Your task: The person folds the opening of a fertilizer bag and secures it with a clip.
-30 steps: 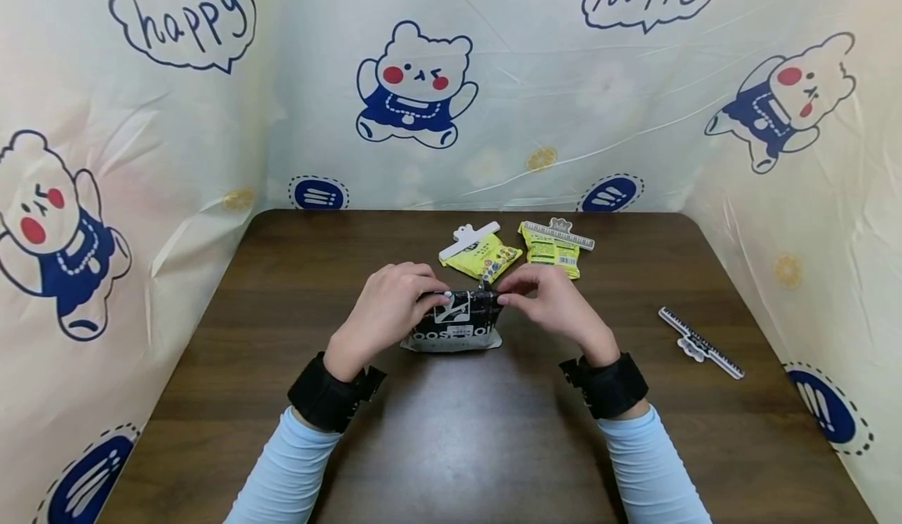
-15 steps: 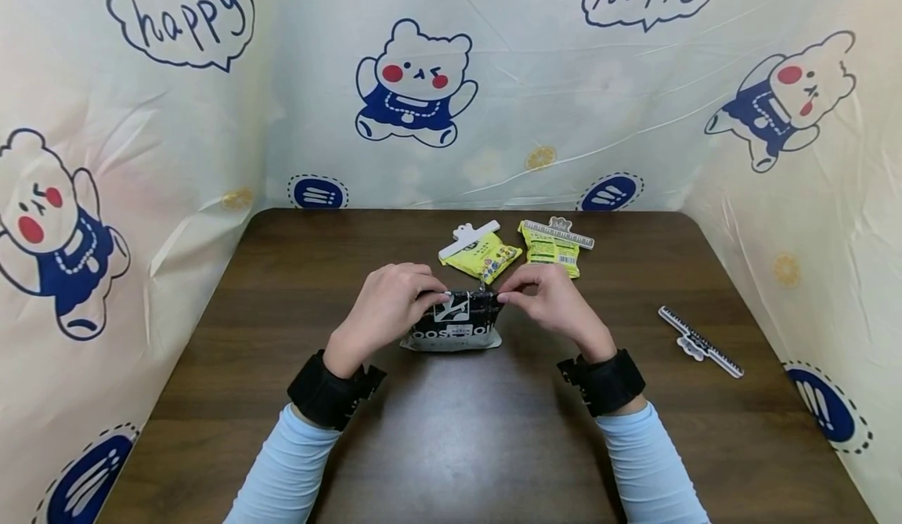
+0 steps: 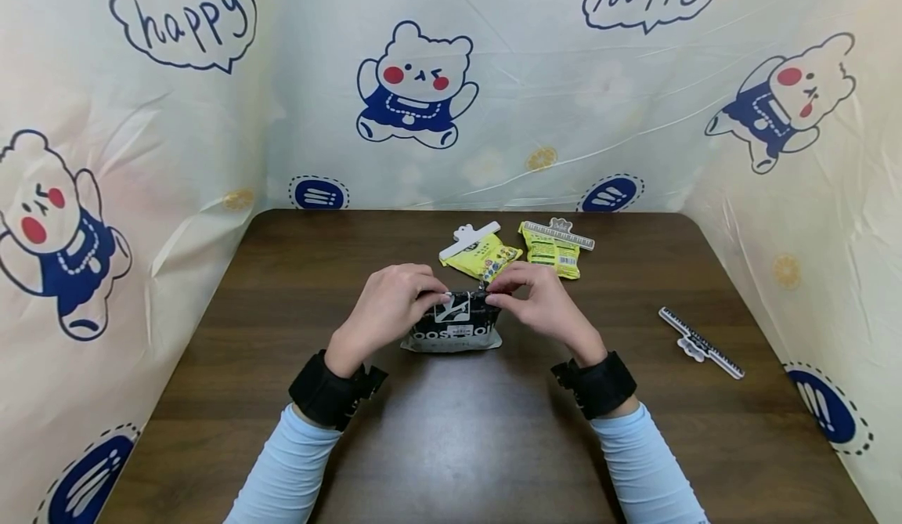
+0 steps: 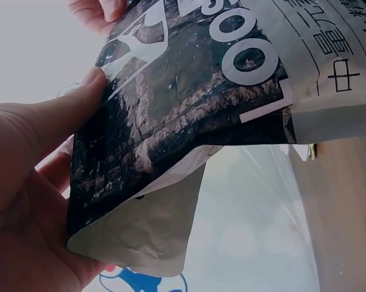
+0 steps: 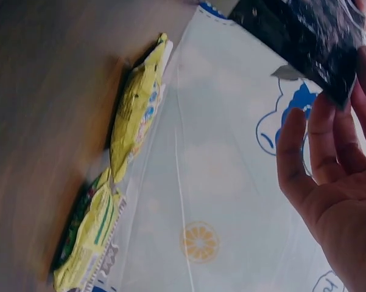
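Observation:
A black and grey printed pouch (image 3: 461,337) stands near the middle of the table, its top edge between both hands. My left hand (image 3: 391,301) pinches the top left part of it with thumb and fingers. At the top right, my right hand (image 3: 539,301) pinches the edge between thumb and index finger. In the left wrist view the pouch (image 4: 170,115) fills much of the picture, the thumb pressed on its printed face and a silvery flap (image 4: 140,234) showing behind. The right wrist view shows a dark corner of the pouch (image 5: 304,42) at the fingertips, other fingers loosely spread.
Behind the pouch lie two yellow snack packets, the left one (image 3: 486,259) with a white sealing clip (image 3: 468,240) and the right one (image 3: 553,256) with a clear ruled clip (image 3: 559,234). Another ruled clip (image 3: 701,342) rests at the table's right. A printed curtain (image 3: 451,171) surrounds the table.
My right hand has slid a little left along the pouch's top edge, closer to the left hand. The left hand and the pouch have hardly moved.

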`<state>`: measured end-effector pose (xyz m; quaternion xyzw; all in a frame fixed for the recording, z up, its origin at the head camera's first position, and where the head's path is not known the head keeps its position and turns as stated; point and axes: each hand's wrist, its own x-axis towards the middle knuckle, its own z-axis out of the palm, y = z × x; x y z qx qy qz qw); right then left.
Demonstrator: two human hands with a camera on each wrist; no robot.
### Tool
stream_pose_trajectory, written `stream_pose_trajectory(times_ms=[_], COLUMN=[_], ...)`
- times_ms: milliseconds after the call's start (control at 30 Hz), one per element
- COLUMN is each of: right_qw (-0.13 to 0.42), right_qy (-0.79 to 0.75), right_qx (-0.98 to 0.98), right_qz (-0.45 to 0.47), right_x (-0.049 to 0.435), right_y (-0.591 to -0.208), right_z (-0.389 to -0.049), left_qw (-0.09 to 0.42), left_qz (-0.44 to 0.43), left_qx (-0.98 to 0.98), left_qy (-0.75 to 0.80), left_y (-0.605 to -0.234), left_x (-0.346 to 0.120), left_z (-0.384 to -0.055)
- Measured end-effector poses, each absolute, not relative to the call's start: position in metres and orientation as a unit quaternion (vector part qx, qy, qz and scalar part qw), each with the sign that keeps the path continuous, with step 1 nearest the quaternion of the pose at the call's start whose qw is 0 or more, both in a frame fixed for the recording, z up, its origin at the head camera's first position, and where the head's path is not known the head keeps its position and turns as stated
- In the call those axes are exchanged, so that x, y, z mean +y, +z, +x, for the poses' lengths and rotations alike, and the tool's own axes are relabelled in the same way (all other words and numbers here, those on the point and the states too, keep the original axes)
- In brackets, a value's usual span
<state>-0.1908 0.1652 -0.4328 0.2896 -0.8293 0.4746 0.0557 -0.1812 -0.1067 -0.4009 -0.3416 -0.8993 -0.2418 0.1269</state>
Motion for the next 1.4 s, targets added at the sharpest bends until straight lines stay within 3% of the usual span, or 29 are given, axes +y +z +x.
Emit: stream_pose_trajectory(times_ms=[333, 633, 1133, 1400], right_qw=[0.08, 0.074, 0.079, 0.043], right_qy=[0.488, 0.491, 0.491, 0.508], right_qx=[-0.821, -0.82, -0.815, -0.811], right_qz=[0.285, 0.286, 0.297, 0.288], right_x=[0.159, 0.161, 0.161, 0.159], right_y=[-0.433, -0.434, -0.434, -0.435], right_z=[-0.188, -0.187, -0.188, -0.189], left_qw=[0.106, 0.044, 0.063, 0.072], left_qz=[-0.368, -0.341, -0.362, -0.36], left_qx=[-0.886, -0.887, -0.868, -0.871], left_qy=[-0.262, -0.308, -0.334, -0.327], left_y=[-0.393, -0.386, -0.387, -0.388], left_x=[-0.123, -0.142, -0.145, -0.144], left_z=[-0.187, -0.188, -0.191, -0.192])
